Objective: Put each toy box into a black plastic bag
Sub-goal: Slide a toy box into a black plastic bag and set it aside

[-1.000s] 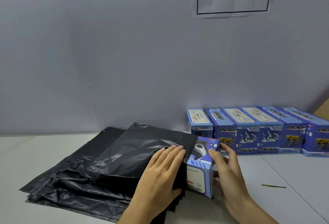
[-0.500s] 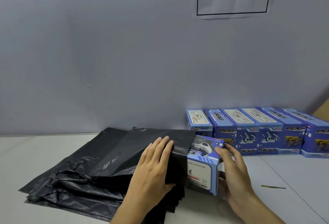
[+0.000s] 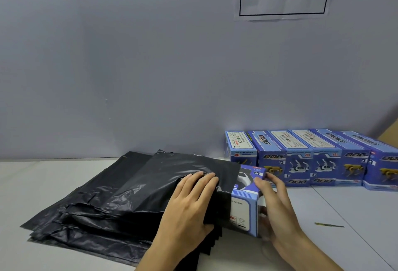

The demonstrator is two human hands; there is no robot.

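Bags (image 3: 90, 212) are lying stacked at left as we are pressing our left hand (image 3: 189, 201), fingers straight, on the top bag (image 3: 172, 176). Its mouth is swallowing the toy box (image 3: 247, 197), whose long axis is running leftward into it. Our right hand (image 3: 275, 204) is gripping the exposed end, beside the row of boxes (image 3: 312, 158).

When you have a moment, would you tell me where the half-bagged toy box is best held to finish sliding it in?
Probably by its exposed right end, from the right: the toy box lies on its side with its left part already inside the black bag. The right hand already holds that end; the left hand rests on the bag.
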